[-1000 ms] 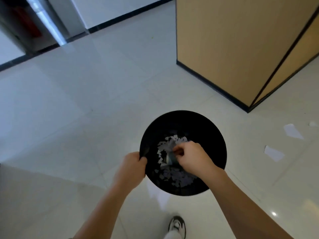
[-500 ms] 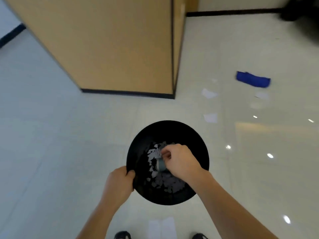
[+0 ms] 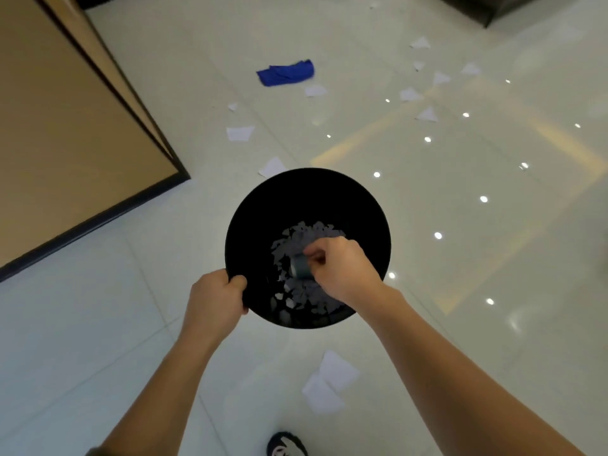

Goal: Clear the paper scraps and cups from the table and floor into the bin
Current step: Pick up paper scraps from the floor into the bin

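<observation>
A round black bin point(image 3: 306, 199) is held above the pale tiled floor, with several torn white paper scraps point(image 3: 302, 294) lying inside it. My left hand point(image 3: 214, 297) grips the bin's near-left rim. My right hand point(image 3: 342, 268) hovers over the bin's mouth, fingers closed on a small grey cup point(image 3: 300, 267) lying on its side. More white paper scraps are scattered on the floor: two pieces point(image 3: 329, 380) below the bin, one point(image 3: 272, 166) at its far rim, another point(image 3: 239, 133) beyond, and several point(image 3: 427, 90) at the upper right.
A tan wooden cabinet with a black base point(image 3: 75, 133) fills the left side. A blue cloth point(image 3: 285, 73) lies on the floor ahead. A dark piece of furniture point(image 3: 487, 8) sits at the top right. My shoe point(image 3: 286, 445) shows at the bottom edge.
The view has swung right across the room; the cabinet slid to the left and the blue cloth and more floor scraps came into sight. Both hands keep the same hold on bin and cup.
</observation>
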Demonstrator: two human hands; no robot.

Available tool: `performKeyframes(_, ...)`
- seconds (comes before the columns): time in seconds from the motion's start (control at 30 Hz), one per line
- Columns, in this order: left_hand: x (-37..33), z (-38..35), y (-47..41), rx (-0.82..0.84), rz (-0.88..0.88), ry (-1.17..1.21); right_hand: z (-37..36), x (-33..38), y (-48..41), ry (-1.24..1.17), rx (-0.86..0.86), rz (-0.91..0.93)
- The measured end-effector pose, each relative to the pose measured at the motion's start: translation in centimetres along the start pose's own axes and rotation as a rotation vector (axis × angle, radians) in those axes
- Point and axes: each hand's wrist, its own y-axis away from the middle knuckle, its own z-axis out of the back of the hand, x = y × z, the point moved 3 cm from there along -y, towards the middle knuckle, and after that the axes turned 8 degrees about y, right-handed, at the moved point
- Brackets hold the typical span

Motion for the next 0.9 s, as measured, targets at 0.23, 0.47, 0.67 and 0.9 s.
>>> performKeyframes(0.23, 5.4, -6.3, -0.1, 0.068, 0.038, -0.033, -2.1, -7.1, 2.3, -0.166, -0.22, -0.094)
performKeyframes(0.47, 16.2, -12.4, -2.7, 0.08, 0.144, -0.023, -11.8, -13.3, 1.2, -0.265, -0.259, -0.174)
performKeyframes(0.67, 25.8, -15.6, -6.4, 0.073, 0.175, -0.015, -21.4, -17.5, 0.8, -0.404, -0.439, -0.288)
performKeyframes(0.9, 33.7, -16.5, -8.3, 0.033, 0.218, 0.007, -29.5, -18.4, -1.2, -0.362, -0.329, -0.267)
